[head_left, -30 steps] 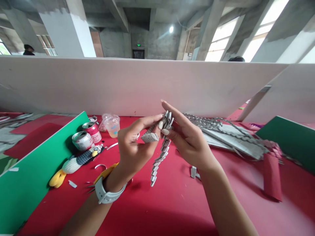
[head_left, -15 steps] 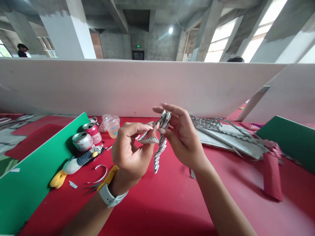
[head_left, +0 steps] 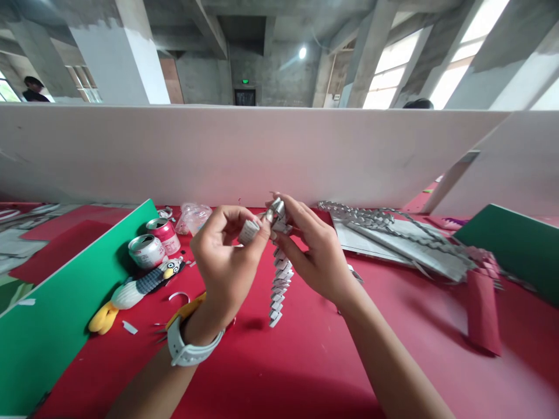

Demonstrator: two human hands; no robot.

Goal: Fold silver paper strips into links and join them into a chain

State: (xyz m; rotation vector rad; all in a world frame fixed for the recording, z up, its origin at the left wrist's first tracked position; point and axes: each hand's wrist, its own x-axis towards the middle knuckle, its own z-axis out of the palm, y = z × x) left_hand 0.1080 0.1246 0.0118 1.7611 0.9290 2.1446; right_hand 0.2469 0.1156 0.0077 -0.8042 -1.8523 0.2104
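Observation:
A chain of folded paper pieces hangs between my hands above the red table, its lower end dangling free. My left hand, with a pale watch strap at the wrist, pinches a folded paper strip close to the top of the chain. On the other side, my right hand grips the upper part of the chain between thumb and fingers. The exact fold between the fingertips is too small to make out.
Left on the red table are two cans, a bird toy, yellow scissors and a plastic cup or bag. Grey braided strips lie on boards at right, near a red roll. A white partition stands behind.
My left hand has moved slightly left and its strip is now folded up by the fingers. My right hand has shifted left and a little down; the chain hangs lower.

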